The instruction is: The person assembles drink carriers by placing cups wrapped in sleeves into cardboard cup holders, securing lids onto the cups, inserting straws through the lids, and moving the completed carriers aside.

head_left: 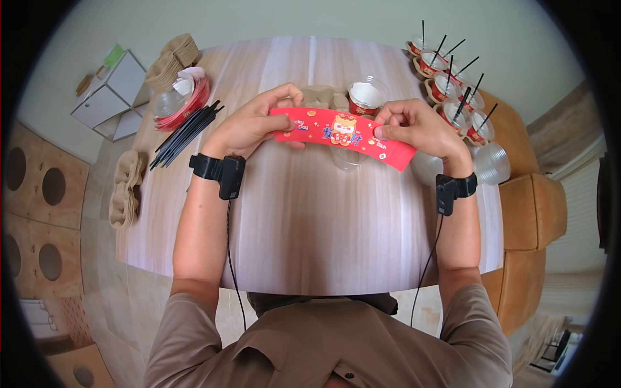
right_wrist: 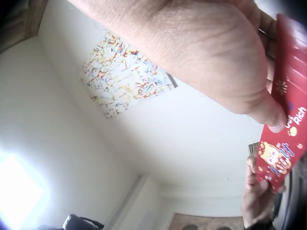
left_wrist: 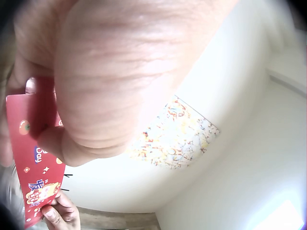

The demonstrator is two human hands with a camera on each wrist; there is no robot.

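Note:
A curved red paper cup sleeve (head_left: 341, 132) with a cartoon figure and lettering is stretched flat between both hands above the table. My left hand (head_left: 255, 123) pinches its left end, thumb on the printed face. Toward the other end, my right hand (head_left: 424, 126) pinches the upper edge between thumb and fingers. A clear plastic cup (head_left: 349, 163) shows below the sleeve, mostly hidden by it. Just behind stands a clear cup with a red sleeve and white inside (head_left: 367, 96), beside a cardboard cup carrier (head_left: 317, 97) that the sleeve partly covers.
Black straws (head_left: 184, 136) lie at the left, near a stack of red sleeves (head_left: 194, 103) and cardboard carriers (head_left: 126, 191). Several sleeved cups with straws (head_left: 446, 87) stand in carriers at the far right. Clear cups (head_left: 491, 163) lie by my right wrist.

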